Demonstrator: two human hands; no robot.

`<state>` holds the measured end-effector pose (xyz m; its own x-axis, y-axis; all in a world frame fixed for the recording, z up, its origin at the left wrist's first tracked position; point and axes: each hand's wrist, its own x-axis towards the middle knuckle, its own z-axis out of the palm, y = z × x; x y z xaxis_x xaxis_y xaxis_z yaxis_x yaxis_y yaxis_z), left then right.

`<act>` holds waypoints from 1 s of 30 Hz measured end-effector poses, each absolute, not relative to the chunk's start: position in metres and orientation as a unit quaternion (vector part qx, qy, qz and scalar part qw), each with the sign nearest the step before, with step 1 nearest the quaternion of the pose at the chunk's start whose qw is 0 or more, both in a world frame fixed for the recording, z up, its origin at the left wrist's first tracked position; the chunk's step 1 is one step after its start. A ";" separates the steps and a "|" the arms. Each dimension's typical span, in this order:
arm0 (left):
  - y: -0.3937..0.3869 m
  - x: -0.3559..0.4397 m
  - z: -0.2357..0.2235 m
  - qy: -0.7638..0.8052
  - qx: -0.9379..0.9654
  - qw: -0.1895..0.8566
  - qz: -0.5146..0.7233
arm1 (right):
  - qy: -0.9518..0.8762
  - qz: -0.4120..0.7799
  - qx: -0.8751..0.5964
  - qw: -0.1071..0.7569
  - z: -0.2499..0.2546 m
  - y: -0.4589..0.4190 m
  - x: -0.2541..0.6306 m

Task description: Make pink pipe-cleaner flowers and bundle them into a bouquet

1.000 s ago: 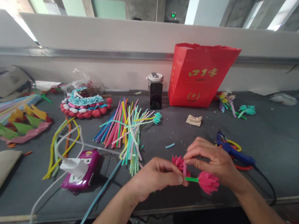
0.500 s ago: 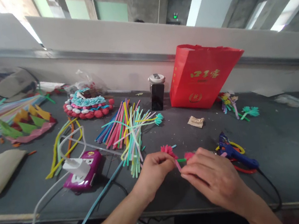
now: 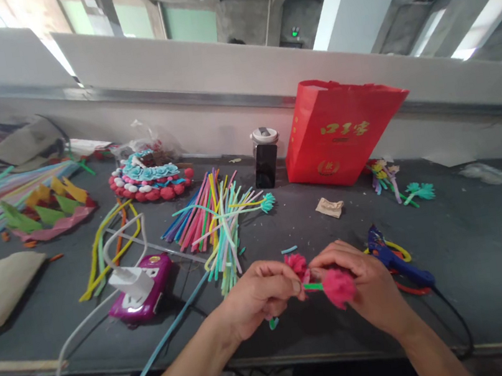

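My left hand (image 3: 266, 292) is closed in a pinch on the green stem (image 3: 313, 287) of a pipe-cleaner flower. At the right end of that stem is a fuzzy pink flower head (image 3: 340, 288), in front of my right hand (image 3: 370, 289). A second pink flower (image 3: 296, 264) rises just beyond the left fingertips. The right hand's fingers are bent, with their tips pinched at the second flower's edge; the palm is hidden. A green stem end (image 3: 272, 323) sticks out below my left hand. A short blue offcut (image 3: 289, 249) lies behind the flowers.
A blue glue gun (image 3: 399, 263) lies to the right, its cord trailing forward. Left of my hands are a pile of coloured pipe cleaners (image 3: 218, 218) and a purple power strip (image 3: 141, 292) with a white charger. Behind stand a phone (image 3: 266, 165), a cup and a red bag (image 3: 341, 130).
The flower spray has turned, so one pink head now faces forward before my right hand. My right hand has shifted slightly right, its fingertips now higher.
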<state>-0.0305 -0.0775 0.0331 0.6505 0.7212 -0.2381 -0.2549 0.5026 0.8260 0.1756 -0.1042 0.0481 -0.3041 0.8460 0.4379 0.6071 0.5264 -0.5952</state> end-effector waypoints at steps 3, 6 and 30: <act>-0.079 -0.030 0.035 0.315 0.522 0.748 0.262 | -0.800 0.156 -0.453 0.360 0.050 -0.103 0.179; -0.081 -0.026 0.032 0.321 0.616 0.677 0.243 | -0.833 0.097 -0.417 0.350 0.049 -0.102 0.182; -0.082 -0.018 0.031 0.416 0.553 0.602 0.399 | -0.858 -0.103 -0.390 0.318 0.064 -0.124 0.164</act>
<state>-0.0180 -0.0820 0.0308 0.3364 0.9399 -0.0588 -0.0203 0.0697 0.9974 0.1644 -0.1244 0.0644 -0.4936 0.6041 0.6257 0.7354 0.6739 -0.0706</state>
